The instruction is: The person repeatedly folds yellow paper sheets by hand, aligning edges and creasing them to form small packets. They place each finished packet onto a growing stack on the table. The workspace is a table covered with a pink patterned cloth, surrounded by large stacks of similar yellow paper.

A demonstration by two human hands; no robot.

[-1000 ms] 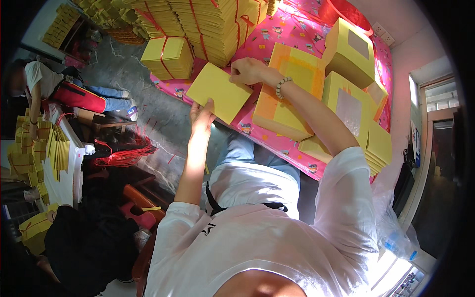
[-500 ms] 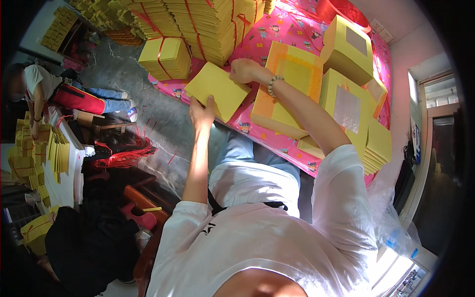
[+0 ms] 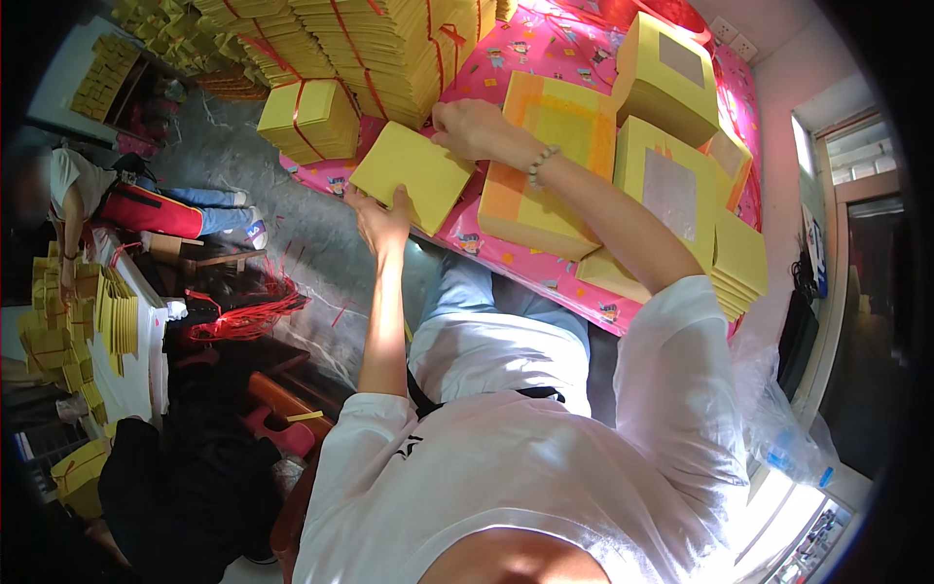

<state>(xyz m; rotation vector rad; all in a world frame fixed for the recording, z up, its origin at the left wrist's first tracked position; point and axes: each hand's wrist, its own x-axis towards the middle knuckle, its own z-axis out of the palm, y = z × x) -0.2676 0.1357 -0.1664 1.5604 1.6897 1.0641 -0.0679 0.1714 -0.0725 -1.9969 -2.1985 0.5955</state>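
In front of me a flat block of yellow paper sheets [image 3: 416,175] lies at the near edge of a pink table [image 3: 501,248]. My left hand [image 3: 382,222] grips its near left edge, thumb on top and fingers along the side. At its far right corner my right hand [image 3: 475,129], with a beaded bracelet on the wrist, is closed with the fingers curled; what they pinch, if anything, is hidden. Just right of the block is a large yellow stack with an orange border [image 3: 547,161], partly covered by my right forearm. A red-tied yellow bundle [image 3: 306,119] sits beyond the block's left side.
Tall red-tied yellow stacks [image 3: 375,54] stand at the back. More yellow stacks with pale panels [image 3: 669,185] are at the right. Red cords [image 3: 258,307] lie left of the table. Two people work at the left, near a white table [image 3: 136,346] holding yellow bundles.
The view has shifted slightly. My left fingers have spread a little along the block's edge, and the curled fingers of my right hand have loosened somewhat. The block stays in nearly the same place.
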